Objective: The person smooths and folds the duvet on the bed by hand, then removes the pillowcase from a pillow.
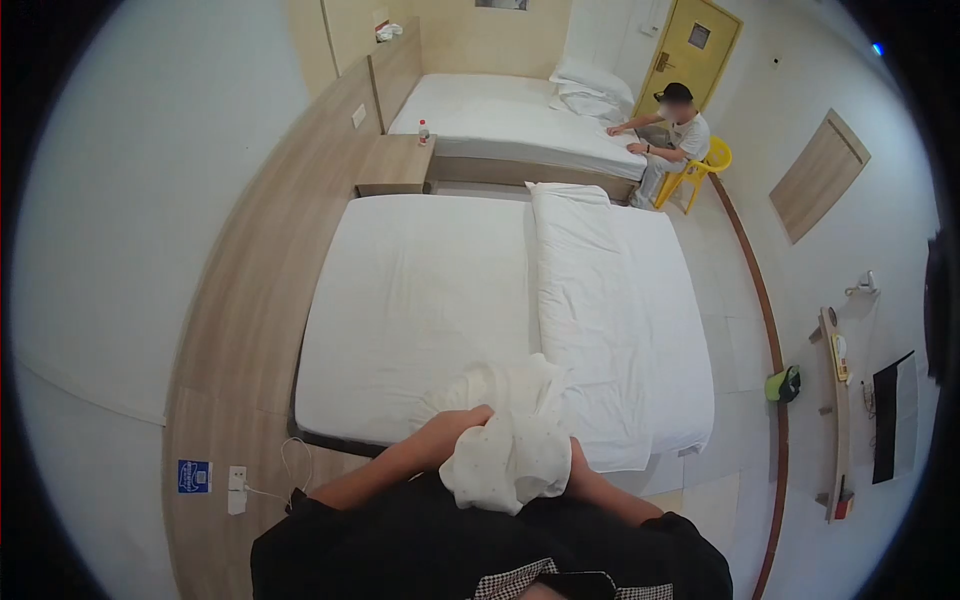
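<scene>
A bunched white cloth [510, 450] is held up in front of my chest, over the near edge of the bed. My left hand [470, 420] grips its left side, with the fingers partly buried in the folds. On the cloth's right side is my right hand [577, 462], its fingers hidden behind the fabric. Beneath and beyond lies a bed with a white sheet [420, 290], and a folded white quilt [585, 300] runs lengthwise over its right part.
A second bed [480, 110] with pillows [590, 92] stands at the back. A person [685, 135] sits beside it on a yellow chair [718, 155]. A nightstand [395, 165] carries a bottle [423, 132]. A green bin [782, 385] is by the right wall.
</scene>
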`<act>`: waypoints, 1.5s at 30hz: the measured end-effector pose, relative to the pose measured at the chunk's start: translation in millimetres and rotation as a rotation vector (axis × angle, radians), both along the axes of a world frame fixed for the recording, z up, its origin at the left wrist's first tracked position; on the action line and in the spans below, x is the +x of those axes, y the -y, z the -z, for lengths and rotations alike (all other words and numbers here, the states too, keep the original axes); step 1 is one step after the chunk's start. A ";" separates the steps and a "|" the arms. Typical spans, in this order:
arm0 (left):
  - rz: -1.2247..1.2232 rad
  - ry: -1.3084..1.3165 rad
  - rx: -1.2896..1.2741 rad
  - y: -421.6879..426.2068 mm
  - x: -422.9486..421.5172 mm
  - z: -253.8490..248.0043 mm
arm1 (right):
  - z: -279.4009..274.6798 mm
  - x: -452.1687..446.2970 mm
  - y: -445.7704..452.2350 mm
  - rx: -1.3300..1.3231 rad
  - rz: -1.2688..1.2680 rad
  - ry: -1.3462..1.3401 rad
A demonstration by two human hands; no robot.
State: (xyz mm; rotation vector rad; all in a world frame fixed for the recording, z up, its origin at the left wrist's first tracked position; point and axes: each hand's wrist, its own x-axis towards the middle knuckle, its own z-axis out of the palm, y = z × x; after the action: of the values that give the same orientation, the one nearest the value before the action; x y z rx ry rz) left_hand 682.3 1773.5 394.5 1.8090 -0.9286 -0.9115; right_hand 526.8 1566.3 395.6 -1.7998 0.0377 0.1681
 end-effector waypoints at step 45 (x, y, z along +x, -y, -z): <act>-0.628 -1.293 -0.316 19.7 67.0 19.9 | 86.2 168.4 133.2 -0.571 0.288 -0.276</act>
State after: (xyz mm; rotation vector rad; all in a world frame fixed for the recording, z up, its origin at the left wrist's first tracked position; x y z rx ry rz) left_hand 749.2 1753.7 374.5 0.7995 0.3018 -1.1367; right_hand 695.2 1433.1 309.4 -2.2991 0.5890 0.2116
